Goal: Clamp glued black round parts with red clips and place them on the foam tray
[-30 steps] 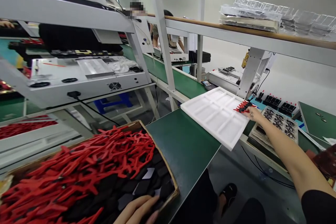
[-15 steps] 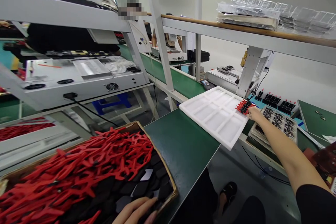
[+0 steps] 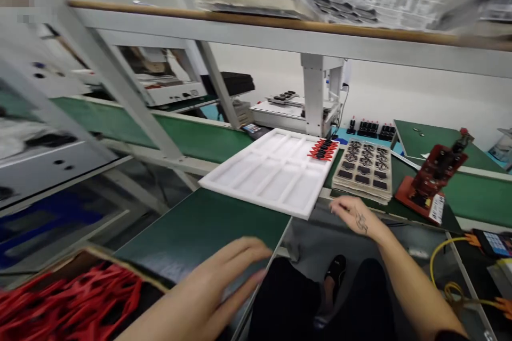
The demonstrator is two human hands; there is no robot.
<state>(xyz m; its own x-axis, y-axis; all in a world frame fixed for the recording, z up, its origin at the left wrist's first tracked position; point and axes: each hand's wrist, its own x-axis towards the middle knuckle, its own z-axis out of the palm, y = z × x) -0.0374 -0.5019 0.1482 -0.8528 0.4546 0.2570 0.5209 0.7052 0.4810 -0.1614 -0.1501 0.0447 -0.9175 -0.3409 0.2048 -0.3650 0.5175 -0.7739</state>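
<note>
- Right arm: black sleeve edge, near right; forearm bare.
- Right grip: bare hand, dark curling tattoo by wrist.
- Left grip: bare hand.
- Black trousers.
- Dark shoe.

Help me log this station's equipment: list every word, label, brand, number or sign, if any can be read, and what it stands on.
No text can be read with certainty.
White label on the red fixture: too blurred.
Keypad at far right: key markings too small.
Keypad behind the white tray: too small.
Tattoo on the right wrist: no legible word.
</note>
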